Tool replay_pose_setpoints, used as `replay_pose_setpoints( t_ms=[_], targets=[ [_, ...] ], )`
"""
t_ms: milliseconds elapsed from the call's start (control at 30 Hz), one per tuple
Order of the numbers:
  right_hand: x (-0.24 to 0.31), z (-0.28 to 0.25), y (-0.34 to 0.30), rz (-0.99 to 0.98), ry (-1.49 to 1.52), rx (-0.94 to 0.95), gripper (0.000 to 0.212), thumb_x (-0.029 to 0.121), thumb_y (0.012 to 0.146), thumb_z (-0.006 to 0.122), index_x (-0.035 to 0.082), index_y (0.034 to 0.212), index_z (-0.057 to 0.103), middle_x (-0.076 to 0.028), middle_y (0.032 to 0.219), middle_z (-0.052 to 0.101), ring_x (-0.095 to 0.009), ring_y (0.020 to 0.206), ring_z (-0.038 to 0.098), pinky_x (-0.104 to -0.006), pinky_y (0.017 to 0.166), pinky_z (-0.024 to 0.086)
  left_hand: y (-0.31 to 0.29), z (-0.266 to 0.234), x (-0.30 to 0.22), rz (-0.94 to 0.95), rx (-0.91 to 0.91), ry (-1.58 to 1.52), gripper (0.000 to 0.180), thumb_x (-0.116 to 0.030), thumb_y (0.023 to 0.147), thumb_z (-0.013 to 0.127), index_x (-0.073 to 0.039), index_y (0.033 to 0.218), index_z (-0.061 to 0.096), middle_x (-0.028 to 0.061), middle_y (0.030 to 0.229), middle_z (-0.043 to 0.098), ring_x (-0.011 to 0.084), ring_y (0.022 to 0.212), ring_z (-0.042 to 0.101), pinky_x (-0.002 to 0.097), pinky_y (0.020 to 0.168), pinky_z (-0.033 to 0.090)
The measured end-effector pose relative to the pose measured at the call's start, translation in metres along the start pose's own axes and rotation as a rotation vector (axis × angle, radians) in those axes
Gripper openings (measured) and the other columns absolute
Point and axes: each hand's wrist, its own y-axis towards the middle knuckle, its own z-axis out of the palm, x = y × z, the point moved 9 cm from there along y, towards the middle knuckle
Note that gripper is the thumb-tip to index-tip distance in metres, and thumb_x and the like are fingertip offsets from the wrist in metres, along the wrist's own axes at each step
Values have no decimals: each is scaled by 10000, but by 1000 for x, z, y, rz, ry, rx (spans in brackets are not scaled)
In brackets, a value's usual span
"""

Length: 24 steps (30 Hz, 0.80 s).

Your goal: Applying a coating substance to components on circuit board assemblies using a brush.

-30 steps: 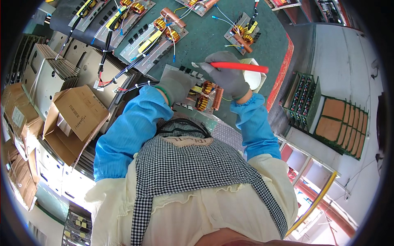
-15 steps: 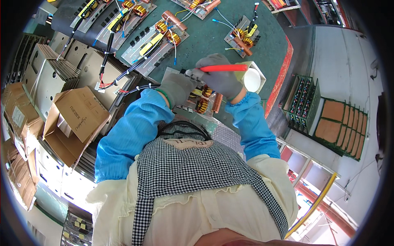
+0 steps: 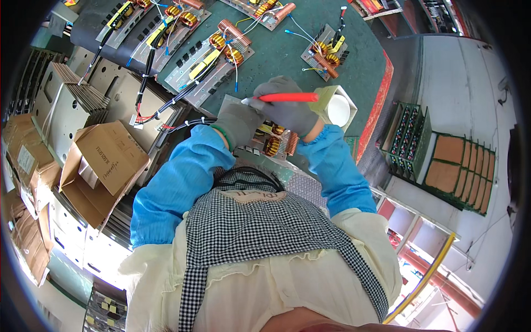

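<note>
Both my hands wear grey gloves and meet over a circuit board (image 3: 228,101) at the table's near edge. In my right hand (image 3: 285,110) is a red pen-like tool (image 3: 290,97), lying nearly level, its pale tip pointing left above the board's far left part. My left hand (image 3: 239,123) is curled over the board's left side, its fingertips partly hidden. Yellow-and-copper ring coils (image 3: 272,146) and a copper rod coil (image 3: 291,143) show on the board below my right hand. The hands cover the middle of the board.
On the green table (image 3: 265,61) lie several similar boards, one (image 3: 326,52) at the far right. A white round cup (image 3: 338,109) stands by a pale square holder (image 3: 330,91), right of my hand. An open carton (image 3: 105,157) and metal panels sit left; green racks (image 3: 406,138) stand right.
My right hand has moved left with the red tool, bringing its pale tip further left over the board. The left hand stays at about the same place.
</note>
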Motion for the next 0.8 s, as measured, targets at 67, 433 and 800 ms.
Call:
replay_pose_setpoints(
  t_ms=[67,433,800],
  targets=[
    [-4,0,2,26,-108,25,183,204,782,834,99,801,686,-60,791,694,-302,803,677,-434,811,521,1,3,-1,-6,-6,-68,373,-222,921,681,-238,1293,703,60,1109,767,292,1049,745,428,839,590],
    [6,4,-2,-106,-194,-3,178,218,795,826,108,851,698,-43,858,707,-290,848,684,-427,856,522,-1,1,-3,36,-48,-93,352,-183,933,648,-163,1281,700,73,1147,759,288,1066,739,432,862,590],
    [13,-71,-7,389,236,-214,131,136,882,796,39,944,733,-76,841,691,-233,799,657,-359,762,508,-16,-5,-5,143,-354,-151,561,-434,833,765,-273,1361,665,74,1166,735,302,1084,709,431,938,556]
  ],
)
